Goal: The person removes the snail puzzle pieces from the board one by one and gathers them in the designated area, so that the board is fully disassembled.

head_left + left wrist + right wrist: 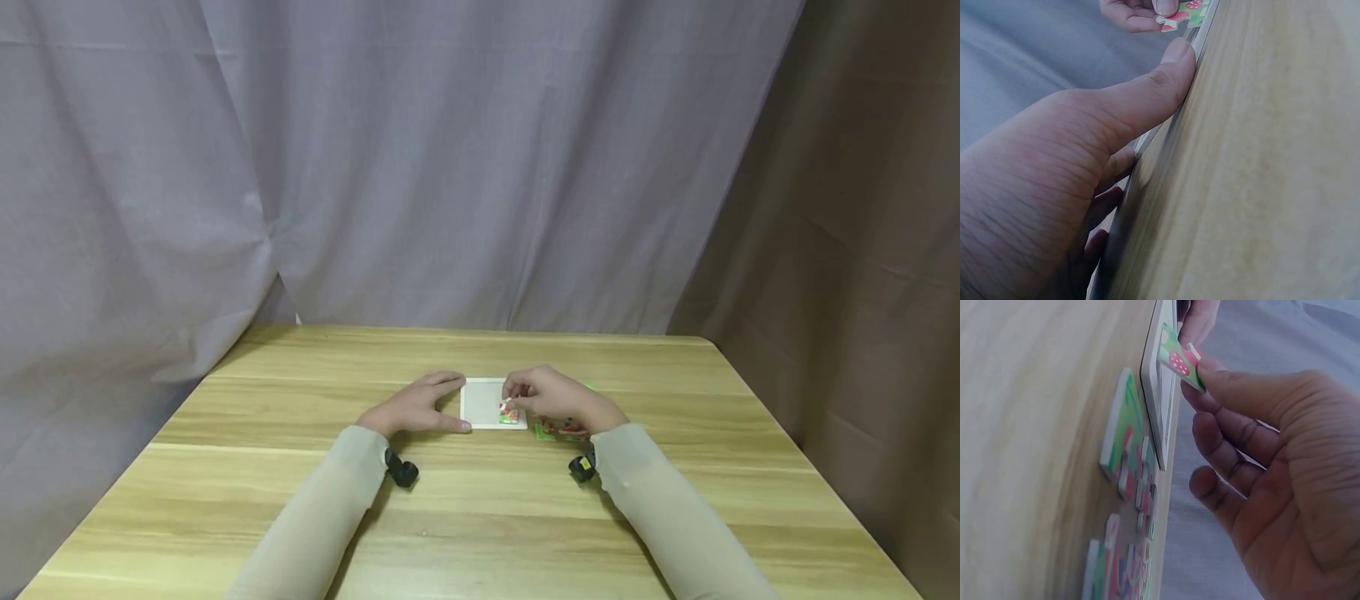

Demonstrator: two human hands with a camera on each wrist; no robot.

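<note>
A white-rimmed puzzle tray (480, 404) lies flat on the table. My left hand (416, 406) rests at its left side, fingers stretched to the far corner and thumb (1175, 62) along the near edge. Over the tray's right part, my right hand (551, 392) pinches a puzzle piece (1179, 361) between thumb and index finger. The piece is green with a red, white-dotted print, and it stands tilted against the tray in the right wrist view. The other right fingers are loosely bent. Several loose puzzle pieces (1124, 425) lie right of the tray, partly hidden under the right hand in the head view.
The wooden table (480, 533) reaches back to a grey curtain (450, 167), with a darker curtain (862, 250) at the right. A small black camera sits on each wrist, the left one (405, 473) and the right one (581, 468).
</note>
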